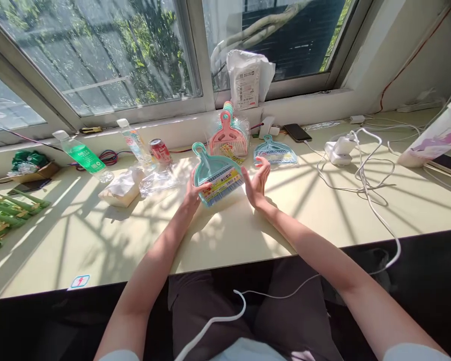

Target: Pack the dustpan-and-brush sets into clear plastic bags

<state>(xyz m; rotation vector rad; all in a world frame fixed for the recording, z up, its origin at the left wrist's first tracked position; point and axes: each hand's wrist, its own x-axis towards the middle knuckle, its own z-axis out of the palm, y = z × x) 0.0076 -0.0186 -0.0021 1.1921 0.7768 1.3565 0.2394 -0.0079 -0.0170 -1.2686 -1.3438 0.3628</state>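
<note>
My left hand (193, 192) grips the left side of a teal dustpan and brush set (212, 164), thumb across its front. The set is tilted above the table with its ring-ended handle up, and a yellow printed label lies over its bristles. At its right edge is my right hand (256, 186), fingers stretched and apart; whether the thumb touches the set I cannot tell. Behind stands a pile of dustpan sets (229, 135), pink in front, in clear plastic wrap. A blue dustpan set (274, 150) lies just beyond my right hand.
On the left are a green-labelled bottle (83, 156), another bottle (134, 140), a red can (160, 151), a tissue pack (123, 188) and crumpled clear plastic (161, 180). A phone (297, 133), a charger (339, 150) and looping white cables (368, 185) occupy the right side.
</note>
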